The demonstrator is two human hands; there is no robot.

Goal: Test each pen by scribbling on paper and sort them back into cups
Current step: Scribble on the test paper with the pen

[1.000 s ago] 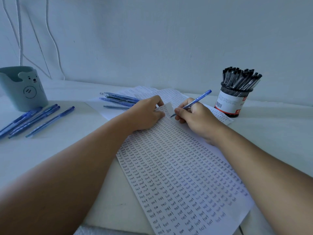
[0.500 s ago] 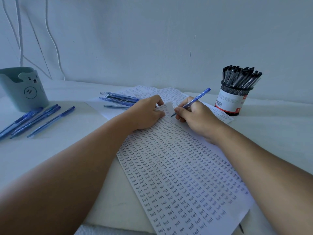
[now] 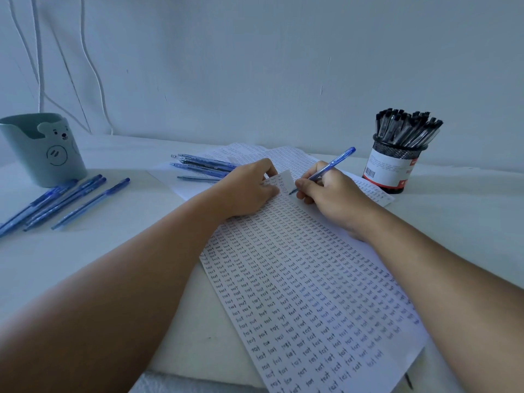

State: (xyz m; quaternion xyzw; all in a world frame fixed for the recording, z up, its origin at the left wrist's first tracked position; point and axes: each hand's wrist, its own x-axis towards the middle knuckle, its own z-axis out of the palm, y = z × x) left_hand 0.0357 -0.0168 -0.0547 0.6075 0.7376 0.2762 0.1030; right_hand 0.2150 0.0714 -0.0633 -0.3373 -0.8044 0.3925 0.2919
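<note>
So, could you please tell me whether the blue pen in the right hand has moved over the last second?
No: the blue pen remains left of the black mesh cup.

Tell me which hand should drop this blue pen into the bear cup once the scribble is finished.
Probably the left hand: the bear cup stands far on its side. But the right hand grips the blue pen, so it would need passing over, and the left hand now holds the paper down.
</note>
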